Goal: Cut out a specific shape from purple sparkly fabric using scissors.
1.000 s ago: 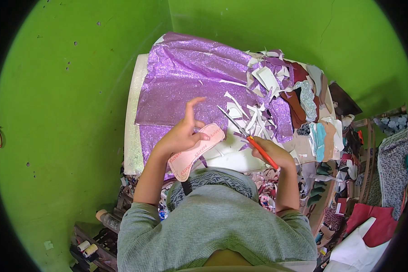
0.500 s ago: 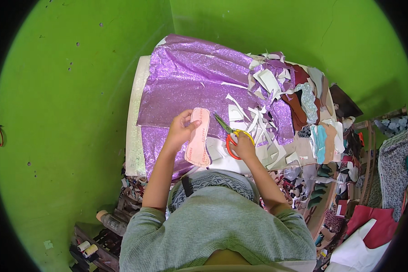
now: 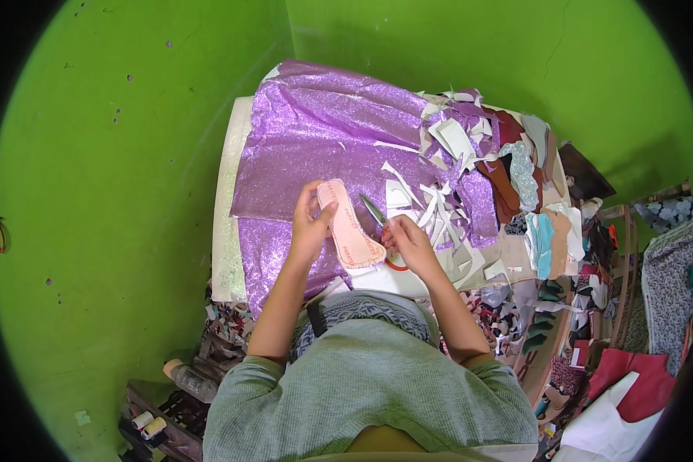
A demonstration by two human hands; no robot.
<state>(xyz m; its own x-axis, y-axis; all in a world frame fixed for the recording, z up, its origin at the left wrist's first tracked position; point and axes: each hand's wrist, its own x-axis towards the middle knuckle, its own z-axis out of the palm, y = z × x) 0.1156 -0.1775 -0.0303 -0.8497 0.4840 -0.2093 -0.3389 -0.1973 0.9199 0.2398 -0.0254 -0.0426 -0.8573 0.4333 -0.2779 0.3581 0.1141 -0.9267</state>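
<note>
The left hand (image 3: 309,231) is closed around a pink sole-shaped piece (image 3: 349,225), thumb on its upper face and fingers under it, holding it lifted off the purple glitter sheet (image 3: 316,146) so that its long right edge is free to be trimmed. Just to the right of that piece, the right hand (image 3: 410,242) is closed on a pair of scissors (image 3: 381,223); the fingers sit in the red handle loops and the blades point up and left toward the piece's edge, apparently meeting it near the middle, though the exact contact is too small to tell. Holding the piece in the air rather than flat lets the blades pass under it.

Beyond the piece, the glitter sheet drapes over most of the surface (image 3: 225,231). To the right of the piece lies a heap of white offcuts (image 3: 431,204), and farther right a pile of mixed leather and fabric scraps (image 3: 531,200).
</note>
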